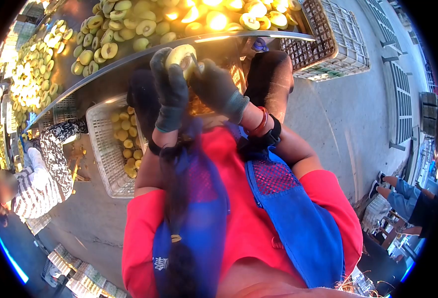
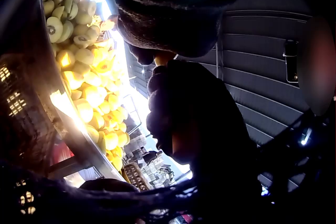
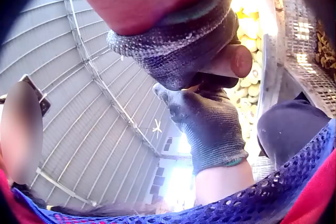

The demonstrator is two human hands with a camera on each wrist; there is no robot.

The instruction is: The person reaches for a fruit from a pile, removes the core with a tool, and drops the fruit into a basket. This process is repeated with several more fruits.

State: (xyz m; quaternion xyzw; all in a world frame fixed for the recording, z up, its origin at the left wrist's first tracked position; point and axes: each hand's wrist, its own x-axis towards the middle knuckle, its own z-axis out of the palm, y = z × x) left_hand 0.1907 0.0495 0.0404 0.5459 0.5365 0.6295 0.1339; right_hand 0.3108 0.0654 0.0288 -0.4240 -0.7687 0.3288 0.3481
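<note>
Left hand (image 1: 170,92) grips a cut fruit (image 1: 180,53), right hand (image 1: 218,90) a handle (image 3: 223,64); fruit halves (image 1: 109,50) heap the table (image 1: 66,69), seemingly whole fruit (image 1: 124,134) remains.

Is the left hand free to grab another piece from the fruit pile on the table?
Probably not: the left hand already grips a cut fruit, though the pile just beyond the table edge seems unblocked.

The left hand (image 1: 170,94) partly hides the halved fruit (image 1: 178,55); the right hand (image 1: 218,90) covers most of the tool (image 3: 241,62), its kind unclear. The head view's top edge cuts the fruit pile (image 1: 146,27). The vest lettering (image 1: 161,263) is too small to read.
</note>
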